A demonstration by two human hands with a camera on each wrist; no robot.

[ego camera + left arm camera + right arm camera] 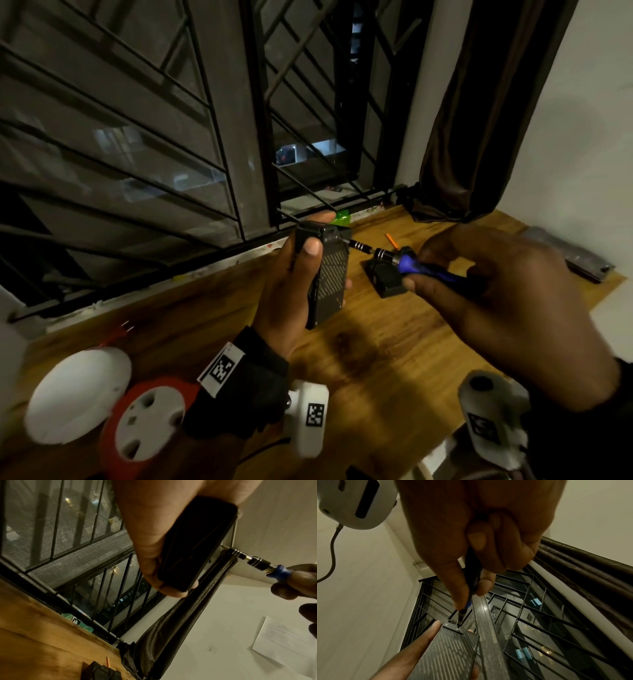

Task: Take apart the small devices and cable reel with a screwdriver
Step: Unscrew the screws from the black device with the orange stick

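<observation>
My left hand point(294, 284) grips a flat black device point(330, 277) with a ribbed face, holding it upright above the wooden table point(376, 359). The same black device point(197, 545) fills the left wrist view, and its ribbed face point(447, 654) shows in the right wrist view. My right hand point(486, 294) holds a blue-handled screwdriver point(407, 262) by the handle. The screwdriver tip point(458, 625) sits on a screw at the device's top end. A red and white cable reel point(144, 421) lies at the lower left.
A second small black device point(388, 279) lies on the table under the screwdriver. Beside the reel is a white round cover point(78, 394). An orange stick point(391, 240) and a green object point(342, 217) lie near the barred window. A dark curtain point(486, 120) hangs at the right.
</observation>
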